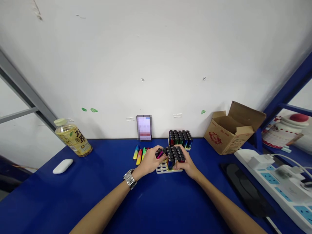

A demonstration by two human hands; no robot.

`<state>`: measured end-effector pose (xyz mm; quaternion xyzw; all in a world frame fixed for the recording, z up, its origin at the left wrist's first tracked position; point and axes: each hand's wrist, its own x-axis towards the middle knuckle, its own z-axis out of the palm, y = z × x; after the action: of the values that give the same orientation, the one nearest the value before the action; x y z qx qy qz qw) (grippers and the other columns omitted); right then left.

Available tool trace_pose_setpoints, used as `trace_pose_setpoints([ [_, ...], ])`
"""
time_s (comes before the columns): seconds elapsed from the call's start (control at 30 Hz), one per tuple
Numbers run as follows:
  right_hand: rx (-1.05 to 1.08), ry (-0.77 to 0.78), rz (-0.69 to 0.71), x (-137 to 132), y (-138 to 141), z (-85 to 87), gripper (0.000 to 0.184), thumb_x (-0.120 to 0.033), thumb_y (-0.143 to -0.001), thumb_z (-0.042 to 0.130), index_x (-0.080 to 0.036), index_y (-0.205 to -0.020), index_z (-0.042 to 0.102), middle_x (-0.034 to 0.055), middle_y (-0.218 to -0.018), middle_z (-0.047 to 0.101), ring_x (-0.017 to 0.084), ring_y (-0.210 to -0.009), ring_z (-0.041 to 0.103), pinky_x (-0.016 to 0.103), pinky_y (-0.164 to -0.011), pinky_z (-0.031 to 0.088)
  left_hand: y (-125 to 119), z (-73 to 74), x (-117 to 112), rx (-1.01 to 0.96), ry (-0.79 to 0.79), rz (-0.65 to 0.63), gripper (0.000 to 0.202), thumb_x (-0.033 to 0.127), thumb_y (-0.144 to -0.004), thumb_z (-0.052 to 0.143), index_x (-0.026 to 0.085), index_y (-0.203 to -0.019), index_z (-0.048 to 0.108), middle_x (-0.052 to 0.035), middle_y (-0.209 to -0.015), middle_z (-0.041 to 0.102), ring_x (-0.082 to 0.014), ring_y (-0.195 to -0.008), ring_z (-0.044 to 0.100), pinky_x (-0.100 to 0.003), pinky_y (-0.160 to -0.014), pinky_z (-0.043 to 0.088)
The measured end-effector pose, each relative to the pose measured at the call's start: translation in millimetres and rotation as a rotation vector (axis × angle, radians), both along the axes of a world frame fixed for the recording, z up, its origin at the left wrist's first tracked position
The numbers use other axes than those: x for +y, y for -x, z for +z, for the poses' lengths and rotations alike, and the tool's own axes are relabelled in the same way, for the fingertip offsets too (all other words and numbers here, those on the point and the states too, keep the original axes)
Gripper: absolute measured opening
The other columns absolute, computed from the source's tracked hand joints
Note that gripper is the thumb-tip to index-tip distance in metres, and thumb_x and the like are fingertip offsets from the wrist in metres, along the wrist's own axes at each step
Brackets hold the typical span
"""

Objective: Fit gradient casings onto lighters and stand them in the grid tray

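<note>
Rack (162,171), white and perforated, sits on the blue tabletop (151,208) between the two hands. Black-topped cylinders (174,152) stand upright in it, packed close together; bare holes show at its near left corner.

Left grip (151,158): thumb and fingers are closed in a pinch on a magenta piece (160,153). The piece is tilted and lies at the fingertips, over the left side of the rack and just beside the standing cylinders. Whether its lower end is seated in a hole cannot be determined, as the fingers cover it. A metal wristwatch (130,179) is worn on this arm.

Right grip (189,165): curled around the right end of the cylinder group, fingers toward the far side, thumb across the near side. The enclosed cylinders lie within the curve of the hand. Whether the fingers also bear on the rack cannot be determined.

Loose coloured pieces (139,156) lie on the tabletop just left of the left grip, partly hidden by it. A second cylinder set (180,138) stands behind the rack, near the wall. A lit phone (144,128) leans upright against the wall, behind the loose pieces. A cardboard box (224,133) with raised flaps stands to the right, well apart from both hands; a dark phone (246,188) lies nearer, beside a white power strip (269,177).
</note>
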<state>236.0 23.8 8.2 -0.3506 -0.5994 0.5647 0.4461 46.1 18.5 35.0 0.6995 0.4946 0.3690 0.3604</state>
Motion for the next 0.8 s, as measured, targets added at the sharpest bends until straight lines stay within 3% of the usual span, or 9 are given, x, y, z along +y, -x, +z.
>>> trace_pose_setpoints([
  [0.1,0.013,-0.007,0.011,-1,0,0.4,0.054,-0.012,-0.051,0.063,-0.021,-0.101,0.045,-0.0081,-0.062,0.055,0.011,-0.051,0.046,0.022,-0.048,0.036,-4,3.6,-5,-0.014,-0.087,0.063,0.024,0.039,-0.078,0.058,0.018,-0.089,0.061,-0.0014,-0.076,0.064,-0.0156,-0.068,0.057,-0.026,-0.062,0.043],
  [0.2,0.016,-0.002,0.003,-1,0,0.0,0.054,-0.011,-0.05,0.062,-0.021,-0.101,0.046,-0.0085,-0.061,0.056,0.011,-0.05,0.046,0.021,-0.047,0.036,3,17.4,-13,-0.092,-0.063,0.18,0.027,0.045,-0.08,0.055,0.018,-0.077,0.056,0.0033,-0.058,0.054,-0.0115,-0.054,0.049,-0.023,-0.054,0.039],
  [0.3,0.025,-0.001,-0.04,-2,1,-1.5,0.052,-0.011,-0.049,0.061,-0.02,-0.098,0.048,-0.0083,-0.059,0.057,0.011,-0.048,0.046,0.022,-0.045,0.035,24,33.5,-22,-0.061,0.185,0.159,0.033,0.049,-0.077,0.057,0.02,-0.065,0.048,0.0086,-0.041,0.038,-0.0086,-0.038,0.036,-0.021,-0.042,0.029],
  [0.4,0.041,-0.011,-0.1,-1,1,-3.0,0.05,-0.011,-0.047,0.06,-0.019,-0.096,0.05,-0.0077,-0.057,0.058,0.012,-0.047,0.048,0.022,-0.044,0.036,46,40.4,-32,0.103,0.463,0.096,0.038,0.049,-0.072,0.062,0.021,-0.057,0.041,0.0092,-0.036,0.035,-0.0072,-0.033,0.031,-0.021,-0.038,0.026],
  [0.53,0.046,-0.013,-0.147,-1,1,-3.6,0.05,-0.01,-0.047,0.06,-0.019,-0.096,0.051,-0.0074,-0.053,0.06,0.014,-0.045,0.052,0.023,-0.043,0.039,58,32.6,-41,0.242,0.58,0.122,0.04,0.05,-0.065,0.067,0.021,-0.059,0.041,0.0077,-0.037,0.04,-0.0075,-0.033,0.035,-0.02,-0.036,0.026],
  [0.7,0.052,-0.01,-0.146,-1,1,-3.3,0.05,-0.01,-0.048,0.06,-0.019,-0.096,0.051,-0.0081,-0.049,0.06,0.015,-0.044,0.054,0.023,-0.043,0.041,53,21.8,-41,0.171,0.584,0.132,0.042,0.055,-0.064,0.065,0.019,-0.073,0.046,0.0064,-0.049,0.049,-0.0088,-0.037,0.044,-0.021,-0.037,0.032],
  [0.8,0.066,-0.009,-0.142,-1,1,-3.1,0.05,-0.011,-0.047,0.06,-0.019,-0.096,0.051,-0.0083,-0.05,0.06,0.015,-0.043,0.053,0.024,-0.044,0.043,58,17.8,-41,0.227,0.557,0.165,0.041,0.055,-0.067,0.061,0.019,-0.08,0.044,0.0046,-0.054,0.053,-0.0136,-0.043,0.053,-0.023,-0.04,0.037],
])
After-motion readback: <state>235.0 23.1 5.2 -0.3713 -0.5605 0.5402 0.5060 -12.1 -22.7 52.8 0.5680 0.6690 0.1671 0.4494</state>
